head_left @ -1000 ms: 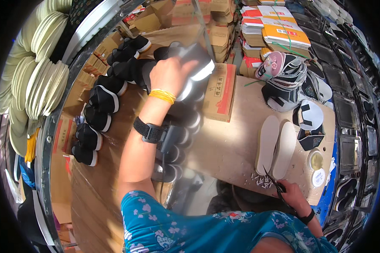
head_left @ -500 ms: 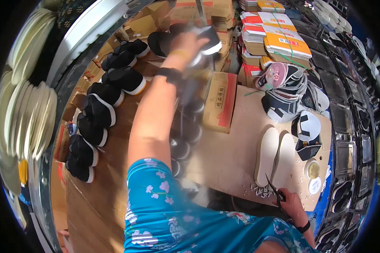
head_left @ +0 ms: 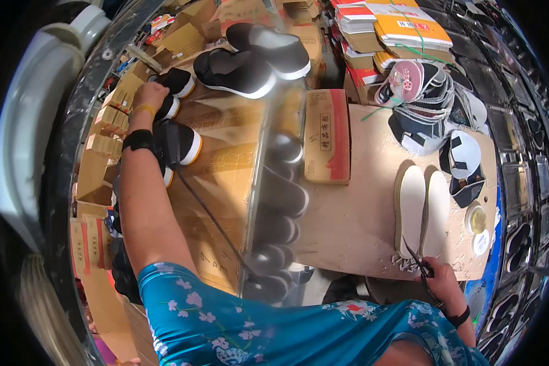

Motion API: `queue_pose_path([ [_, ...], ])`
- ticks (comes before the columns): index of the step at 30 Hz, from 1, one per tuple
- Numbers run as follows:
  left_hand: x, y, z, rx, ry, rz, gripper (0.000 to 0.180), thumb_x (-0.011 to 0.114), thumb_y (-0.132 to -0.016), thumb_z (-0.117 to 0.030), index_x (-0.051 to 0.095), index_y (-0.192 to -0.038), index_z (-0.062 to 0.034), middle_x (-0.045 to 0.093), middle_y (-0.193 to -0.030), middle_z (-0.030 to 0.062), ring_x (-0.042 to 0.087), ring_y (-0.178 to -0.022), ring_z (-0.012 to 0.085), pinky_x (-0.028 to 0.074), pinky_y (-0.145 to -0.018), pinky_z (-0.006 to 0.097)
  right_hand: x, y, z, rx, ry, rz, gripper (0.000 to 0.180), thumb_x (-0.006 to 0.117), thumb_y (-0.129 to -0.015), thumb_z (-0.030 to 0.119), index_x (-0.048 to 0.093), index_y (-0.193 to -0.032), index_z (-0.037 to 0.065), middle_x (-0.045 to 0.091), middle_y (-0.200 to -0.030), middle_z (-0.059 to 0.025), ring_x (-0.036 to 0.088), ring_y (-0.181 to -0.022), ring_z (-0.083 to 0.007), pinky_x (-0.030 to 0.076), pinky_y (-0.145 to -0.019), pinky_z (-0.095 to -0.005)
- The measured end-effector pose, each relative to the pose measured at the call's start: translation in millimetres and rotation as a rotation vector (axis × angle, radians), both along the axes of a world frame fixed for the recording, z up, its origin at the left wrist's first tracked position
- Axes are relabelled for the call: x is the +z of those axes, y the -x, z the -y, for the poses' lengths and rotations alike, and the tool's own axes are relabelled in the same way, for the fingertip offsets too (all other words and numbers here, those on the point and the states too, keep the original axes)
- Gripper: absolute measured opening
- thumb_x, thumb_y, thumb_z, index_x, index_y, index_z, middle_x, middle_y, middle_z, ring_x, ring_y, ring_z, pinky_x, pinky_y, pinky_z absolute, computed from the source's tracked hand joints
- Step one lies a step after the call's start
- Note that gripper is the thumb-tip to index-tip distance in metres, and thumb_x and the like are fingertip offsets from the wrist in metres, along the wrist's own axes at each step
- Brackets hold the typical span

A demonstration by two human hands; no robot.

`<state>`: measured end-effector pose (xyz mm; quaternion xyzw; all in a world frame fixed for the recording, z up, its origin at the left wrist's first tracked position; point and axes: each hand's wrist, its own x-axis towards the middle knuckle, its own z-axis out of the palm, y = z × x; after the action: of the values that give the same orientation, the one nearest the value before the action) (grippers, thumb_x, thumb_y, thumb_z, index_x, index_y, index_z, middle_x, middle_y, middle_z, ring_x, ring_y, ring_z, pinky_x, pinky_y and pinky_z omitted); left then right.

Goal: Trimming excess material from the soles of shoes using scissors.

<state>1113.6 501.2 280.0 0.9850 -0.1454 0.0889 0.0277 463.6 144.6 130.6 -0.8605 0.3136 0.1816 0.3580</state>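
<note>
My left hand (head_left: 150, 100) is reached out to the far left, over the row of black shoes, with its fingers curled in. What they hold, if anything, is hidden. By its wrist, a dark object (head_left: 169, 143) with a thin cord lies over a black shoe (head_left: 188, 143) with a white sole edge. To the right of that hand, a pair of black slip-on shoes (head_left: 238, 73) sits at the back of the brown board. My right hand (head_left: 444, 285) is closed around black scissors (head_left: 423, 265), whose blades point at two pale insoles (head_left: 410, 207).
A brown shoebox (head_left: 327, 137) stands on the right-hand board, with small scraps near the scissors. Stacked uppers (head_left: 424, 104), a round tin (head_left: 476, 218) and bundled flat cartons (head_left: 412, 27) are further right. More shoes (head_left: 287, 201) show beneath a clear sheet in the middle.
My left hand has left the pair of shoes at the back and moved left to the shoe row. The view has shifted. My right hand still holds the scissors.
</note>
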Motion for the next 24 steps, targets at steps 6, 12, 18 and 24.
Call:
queue_pose_path([
  [6,-19.9,-19.0,-4.4,-0.061,-0.137,-0.020,0.039,0.073,-0.062,-0.043,0.071,-0.084,-0.0111,0.065,-0.094,0.0143,0.061,-0.091,0.0298,0.048,-0.082,0.038,3.3,-13.5,-10.6,0.003,0.011,0.037,0.051,0.078,-0.061,0.021,0.058,-0.106,0.005,0.064,-0.082,-0.0175,0.063,-0.074,-0.0339,0.050,-0.065,-0.0385],
  [12,-30.7,16.6,24.5,0.022,-0.374,0.223,0.038,0.071,-0.066,-0.044,0.070,-0.089,-0.0133,0.050,-0.124,0.0112,0.049,-0.112,0.0295,0.040,-0.093,0.042,4.0,-28.2,-16.8,0.005,-0.018,0.022,0.052,0.077,-0.061,0.024,0.058,-0.105,0.005,0.064,-0.085,-0.0178,0.062,-0.082,-0.0356,0.049,-0.071,-0.0404],
  [18,-20.7,20.0,33.3,0.183,-0.294,0.122,0.038,0.067,-0.071,-0.047,0.069,-0.095,-0.0186,0.045,-0.130,0.0063,0.042,-0.120,0.0262,0.033,-0.098,0.043,-9.0,-30.2,-20.9,0.067,0.006,0.040,0.052,0.077,-0.062,0.027,0.058,-0.106,0.007,0.064,-0.080,-0.0175,0.062,-0.078,-0.0355,0.050,-0.069,-0.0408],
  [24,-29.9,13.5,32.9,0.216,-0.243,0.172,0.030,0.066,-0.073,-0.045,0.071,-0.091,-0.0219,0.045,-0.131,0.0034,0.041,-0.121,0.0251,0.032,-0.098,0.041,-10.0,-38.8,-28.8,0.087,-0.040,-0.094,0.052,0.075,-0.064,0.031,0.057,-0.108,0.009,0.063,-0.072,-0.0181,0.062,-0.073,-0.0361,0.050,-0.066,-0.0421],
])
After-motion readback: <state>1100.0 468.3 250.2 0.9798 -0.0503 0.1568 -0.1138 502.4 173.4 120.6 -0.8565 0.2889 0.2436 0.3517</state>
